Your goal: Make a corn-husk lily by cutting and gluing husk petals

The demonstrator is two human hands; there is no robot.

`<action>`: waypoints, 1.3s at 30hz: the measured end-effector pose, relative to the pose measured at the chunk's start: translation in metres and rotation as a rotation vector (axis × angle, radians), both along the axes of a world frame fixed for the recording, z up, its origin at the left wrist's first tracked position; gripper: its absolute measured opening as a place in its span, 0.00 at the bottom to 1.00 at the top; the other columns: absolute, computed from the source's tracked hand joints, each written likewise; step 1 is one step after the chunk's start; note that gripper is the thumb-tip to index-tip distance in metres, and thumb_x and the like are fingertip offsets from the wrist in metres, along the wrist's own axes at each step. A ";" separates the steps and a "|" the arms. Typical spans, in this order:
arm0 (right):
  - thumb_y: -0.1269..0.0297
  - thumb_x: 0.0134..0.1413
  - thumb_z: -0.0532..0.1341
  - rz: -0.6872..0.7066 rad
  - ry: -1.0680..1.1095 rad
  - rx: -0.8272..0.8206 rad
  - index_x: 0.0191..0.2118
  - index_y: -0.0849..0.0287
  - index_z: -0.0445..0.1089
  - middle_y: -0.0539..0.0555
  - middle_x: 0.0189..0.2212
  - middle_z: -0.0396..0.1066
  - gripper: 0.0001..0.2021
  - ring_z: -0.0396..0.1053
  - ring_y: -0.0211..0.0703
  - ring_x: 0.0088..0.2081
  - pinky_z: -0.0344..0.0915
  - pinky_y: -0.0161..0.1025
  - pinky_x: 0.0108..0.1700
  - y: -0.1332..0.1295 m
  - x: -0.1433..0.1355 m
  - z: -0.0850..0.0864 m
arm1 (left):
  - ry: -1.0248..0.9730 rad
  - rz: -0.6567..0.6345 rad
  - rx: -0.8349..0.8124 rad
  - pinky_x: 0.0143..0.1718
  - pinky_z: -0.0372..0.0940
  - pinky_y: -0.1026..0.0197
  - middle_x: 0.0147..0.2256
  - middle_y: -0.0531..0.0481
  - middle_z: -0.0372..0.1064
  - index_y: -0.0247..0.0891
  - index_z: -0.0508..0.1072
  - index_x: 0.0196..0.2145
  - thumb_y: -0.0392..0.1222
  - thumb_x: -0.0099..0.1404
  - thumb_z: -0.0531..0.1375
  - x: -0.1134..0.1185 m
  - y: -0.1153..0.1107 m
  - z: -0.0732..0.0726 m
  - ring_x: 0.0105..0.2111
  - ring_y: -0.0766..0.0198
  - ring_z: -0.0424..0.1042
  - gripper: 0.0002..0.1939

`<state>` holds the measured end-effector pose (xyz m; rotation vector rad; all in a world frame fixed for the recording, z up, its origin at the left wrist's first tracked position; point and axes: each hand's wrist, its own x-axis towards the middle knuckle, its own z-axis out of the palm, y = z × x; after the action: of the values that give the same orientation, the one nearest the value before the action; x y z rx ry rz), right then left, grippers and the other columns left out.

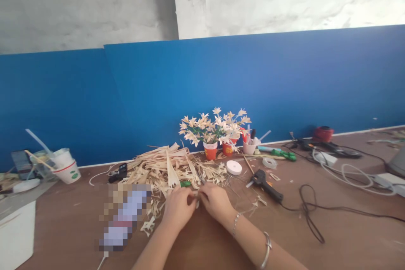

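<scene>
Near the middle of the brown table, my left hand [179, 207] and my right hand [216, 203] meet at the fingertips. Both hands are closed in a pinch on a small pale piece, partly hidden by the fingers; I cannot make out what it is. Just beyond them lies a heap of dry, pale husk strips [158, 164], with cut scraps at its near side. A small green roll [185, 184] sits between the heap and my hands. Behind stand red cups [210, 152] holding pale flowers [202, 126] on green stems.
A black glue gun [267, 186] with a cable lies to the right, near a white disc [233, 167] and a tape roll [269, 163]. A blurred-out phone-like object [126, 217] is at left. White cups [68, 171] stand far left; cables and a power strip lie right.
</scene>
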<state>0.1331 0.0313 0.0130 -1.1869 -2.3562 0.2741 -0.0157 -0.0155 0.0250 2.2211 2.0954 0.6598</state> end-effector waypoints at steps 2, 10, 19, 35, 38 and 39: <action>0.71 0.54 0.53 0.018 -0.044 0.000 0.28 0.57 0.72 0.53 0.29 0.71 0.11 0.67 0.39 0.34 0.56 0.31 0.34 0.001 0.001 -0.001 | 0.037 -0.039 -0.034 0.38 0.54 0.58 0.30 0.50 0.72 0.41 0.72 0.25 0.41 0.54 0.59 0.004 -0.003 0.001 0.37 0.56 0.66 0.03; 0.73 0.53 0.52 0.069 -0.094 -0.021 0.32 0.57 0.72 0.54 0.30 0.71 0.12 0.67 0.40 0.35 0.57 0.32 0.35 0.002 0.003 -0.004 | 0.107 -0.114 -0.083 0.39 0.54 0.56 0.30 0.49 0.72 0.40 0.72 0.25 0.32 0.54 0.56 0.008 -0.003 0.003 0.38 0.57 0.66 0.07; 0.77 0.41 0.53 0.137 -0.001 -0.018 0.34 0.59 0.68 0.53 0.33 0.68 0.13 0.65 0.40 0.36 0.59 0.32 0.38 0.002 0.007 -0.003 | 0.080 -0.126 -0.064 0.39 0.55 0.58 0.32 0.50 0.71 0.41 0.71 0.26 0.32 0.52 0.57 0.004 -0.005 0.002 0.38 0.57 0.65 0.06; 0.76 0.44 0.54 0.277 -0.050 0.042 0.29 0.60 0.69 0.54 0.37 0.65 0.08 0.62 0.41 0.38 0.59 0.34 0.42 0.004 0.006 -0.006 | 0.046 -0.114 -0.110 0.41 0.55 0.59 0.33 0.50 0.71 0.41 0.71 0.26 0.30 0.51 0.57 0.003 -0.003 0.000 0.39 0.57 0.65 0.08; 0.76 0.42 0.55 0.309 -0.064 0.062 0.29 0.60 0.69 0.54 0.37 0.64 0.08 0.62 0.42 0.39 0.59 0.35 0.43 0.002 0.008 -0.002 | 0.033 -0.126 -0.104 0.41 0.55 0.59 0.32 0.51 0.71 0.41 0.71 0.26 0.30 0.51 0.56 0.002 -0.002 -0.001 0.39 0.58 0.65 0.08; 0.75 0.42 0.56 0.322 -0.079 0.077 0.30 0.59 0.70 0.54 0.37 0.65 0.08 0.62 0.42 0.39 0.59 0.35 0.43 0.002 0.009 0.000 | 0.027 -0.131 -0.098 0.41 0.55 0.59 0.32 0.51 0.71 0.41 0.71 0.26 0.30 0.51 0.56 0.001 -0.002 -0.002 0.39 0.58 0.65 0.08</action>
<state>0.1421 0.0331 0.0131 -0.7931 -2.5985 0.2433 -0.0144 -0.0174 0.0232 2.3012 1.9277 0.5106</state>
